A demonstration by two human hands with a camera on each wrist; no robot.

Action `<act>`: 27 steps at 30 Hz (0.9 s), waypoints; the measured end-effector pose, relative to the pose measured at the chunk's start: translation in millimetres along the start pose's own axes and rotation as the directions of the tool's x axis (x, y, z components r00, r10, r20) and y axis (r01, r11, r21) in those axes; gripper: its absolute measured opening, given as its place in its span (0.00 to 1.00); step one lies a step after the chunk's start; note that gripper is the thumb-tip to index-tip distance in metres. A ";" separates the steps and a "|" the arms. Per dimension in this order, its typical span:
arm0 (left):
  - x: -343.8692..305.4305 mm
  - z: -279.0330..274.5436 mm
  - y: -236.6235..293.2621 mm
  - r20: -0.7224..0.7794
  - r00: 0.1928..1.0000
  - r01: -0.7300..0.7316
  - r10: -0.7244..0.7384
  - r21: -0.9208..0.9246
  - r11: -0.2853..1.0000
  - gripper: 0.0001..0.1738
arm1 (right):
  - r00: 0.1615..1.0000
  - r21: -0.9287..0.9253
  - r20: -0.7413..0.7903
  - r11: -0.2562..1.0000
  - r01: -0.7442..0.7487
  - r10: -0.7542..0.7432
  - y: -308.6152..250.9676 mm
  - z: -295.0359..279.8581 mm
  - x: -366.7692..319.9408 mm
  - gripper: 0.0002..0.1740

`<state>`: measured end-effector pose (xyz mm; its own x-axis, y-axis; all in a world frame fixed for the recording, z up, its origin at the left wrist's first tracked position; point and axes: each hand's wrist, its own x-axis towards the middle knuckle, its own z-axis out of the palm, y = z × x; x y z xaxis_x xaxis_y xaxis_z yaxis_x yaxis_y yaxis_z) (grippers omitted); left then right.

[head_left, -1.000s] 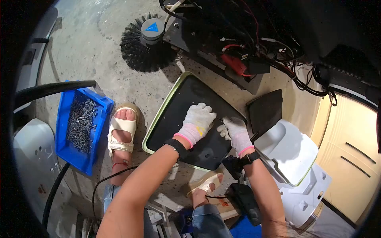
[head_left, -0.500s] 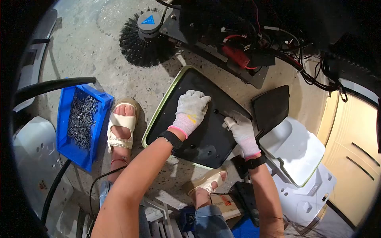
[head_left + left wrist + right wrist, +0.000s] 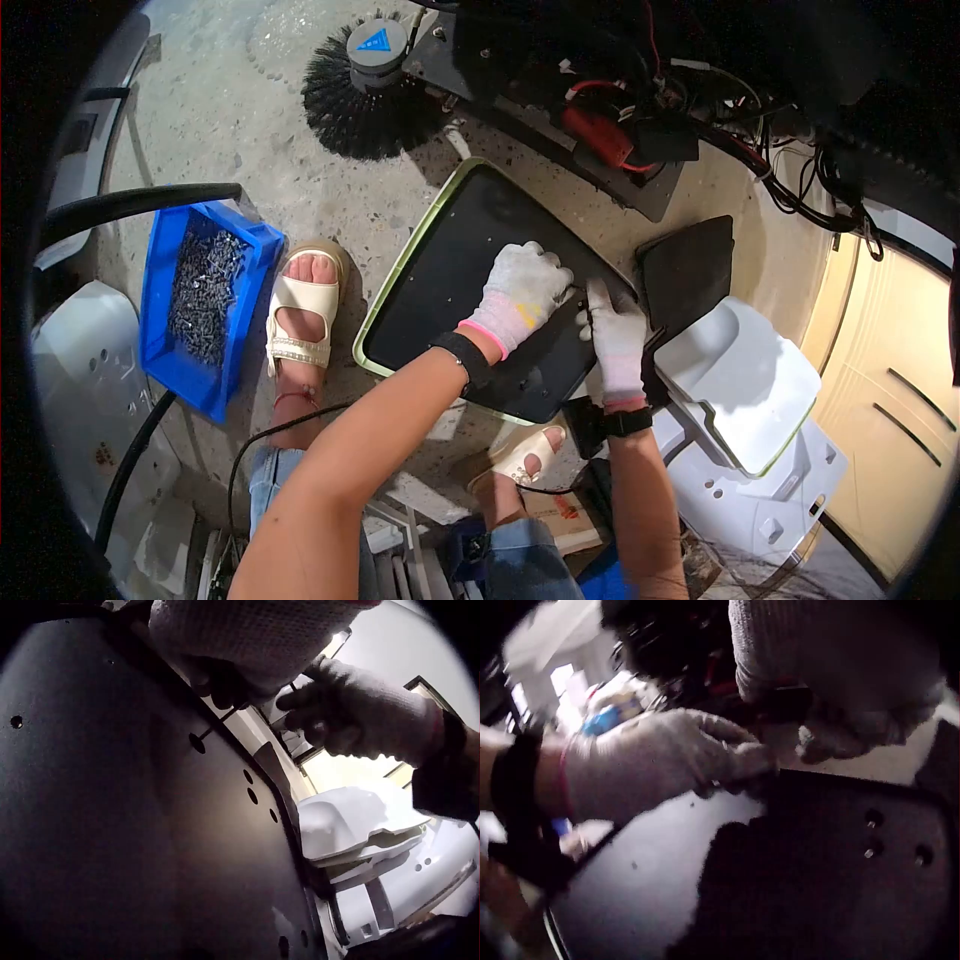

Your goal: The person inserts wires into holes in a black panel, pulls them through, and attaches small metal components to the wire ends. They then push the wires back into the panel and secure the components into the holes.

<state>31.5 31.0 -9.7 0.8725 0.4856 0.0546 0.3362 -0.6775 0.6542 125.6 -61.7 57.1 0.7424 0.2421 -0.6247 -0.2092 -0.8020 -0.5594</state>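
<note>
A black panel with a pale green rim (image 3: pixel 400 290) lies between the person's feet. Over its right half, the gloved left hand (image 3: pixel 525 290) grips a thin dark rod, apparently a hex key (image 3: pixel 217 724), whose lower end meets a hole in the panel (image 3: pixel 75 825). The left fingers hide the rod's upper part. Close beside it is the gloved right hand (image 3: pixel 612 335), its index finger extended and the other fingers loosely bent, near the panel's right edge. Several holes with screws inside (image 3: pixel 871 851) show in the right wrist view.
A blue bin (image 3: pixel 255 290) of small dark screws stands at the left. Beyond the panel are a round black brush (image 3: pixel 350 115) and a machine chassis with loose wires (image 3: pixel 600 135). White plastic covers (image 3: pixel 735 380) and a dark flat piece (image 3: pixel 685 275) lie at the right.
The left hand first drew back left from the right hand, then returned to the right beside it. The right hand has shifted slightly, and its index finger now points away from the body.
</note>
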 end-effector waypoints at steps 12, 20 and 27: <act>-10.2 8.9 -0.5 0.056 0.973 0.231 -0.225 -0.165 0.959 0.08 | 0.806 -0.830 0.138 0.377 0.411 -0.575 -1.1 7.8 -3.0 0.14; -9.9 8.3 -17.2 0.027 0.882 0.423 -0.470 -0.484 0.766 0.12 | 0.524 -0.614 0.549 0.112 0.781 -0.651 4.7 -12.0 7.2 0.18; -6.2 5.5 -10.5 0.179 0.977 0.164 -0.114 -0.297 0.941 0.13 | 0.618 -0.521 0.375 0.394 0.757 -0.691 4.7 3.2 -0.3 0.19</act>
<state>24.6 32.0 -21.1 0.8776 0.4533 -0.1560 0.3541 -0.3937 0.8483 122.4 -63.8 52.9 0.3644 0.9086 -0.2040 0.8110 -0.4173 -0.4100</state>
